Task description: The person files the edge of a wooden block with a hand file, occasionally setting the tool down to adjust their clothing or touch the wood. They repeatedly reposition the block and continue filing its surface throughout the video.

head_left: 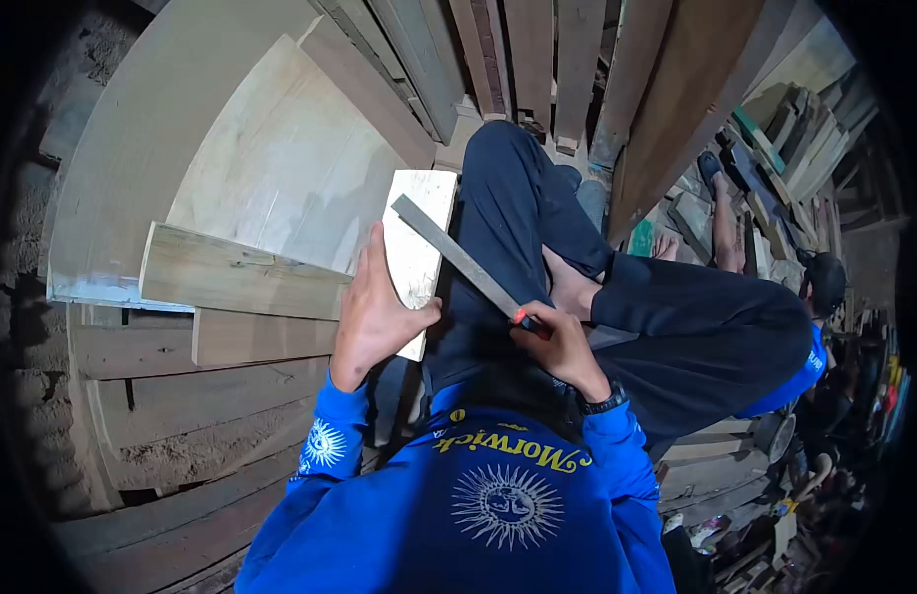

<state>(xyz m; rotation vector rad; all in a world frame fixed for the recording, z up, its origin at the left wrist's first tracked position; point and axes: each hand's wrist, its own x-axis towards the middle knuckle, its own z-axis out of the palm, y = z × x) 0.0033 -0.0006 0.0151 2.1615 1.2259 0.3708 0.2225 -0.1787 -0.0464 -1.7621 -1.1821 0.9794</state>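
A short pale wooden block [419,228] stands along my thigh, with my left hand [379,307] wrapped round its lower part, thumb across its face. My right hand [559,344] is closed on the handle of a long flat metal file [463,262], a bit of red showing at the handle. The file slants up and to the left, and its far end lies over the upper part of the block's face. Whether it touches the wood I cannot tell.
Wide pale boards [280,158] and a narrow plank [241,272] lie at the left. Upright planks [577,69] line the far side. My crossed legs [676,327] fill the middle. Another person [824,287] is at the right, near stacked wood pieces [805,148].
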